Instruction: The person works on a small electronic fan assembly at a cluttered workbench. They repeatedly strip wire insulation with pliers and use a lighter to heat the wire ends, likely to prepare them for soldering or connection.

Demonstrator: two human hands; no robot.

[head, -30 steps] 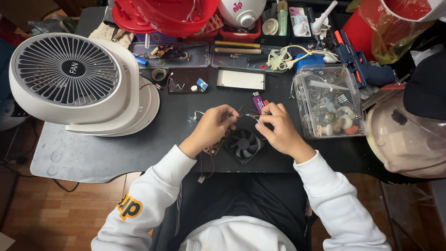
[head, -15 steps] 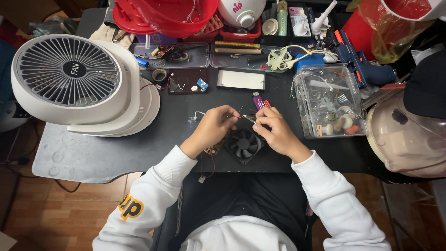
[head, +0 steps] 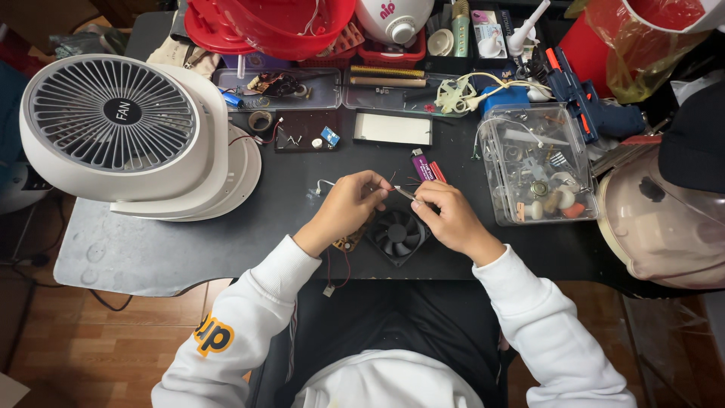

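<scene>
Wire-joining step: our left hand (head: 349, 205) and right hand (head: 445, 215) pinch thin wires (head: 402, 191) above small black cooling fan (head: 398, 233); steady alignment needed next.

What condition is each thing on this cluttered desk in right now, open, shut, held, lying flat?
Left hand: fingers pinched on thin wires.
Right hand: grip closed on a slim metal tool.
Small black square cooling fan: lying flat under the hands.
Large white round desk fan: tipped back, grille facing up.
Clear plastic parts box: lid off, full of small parts.
Purple lighter: lying flat.
</scene>
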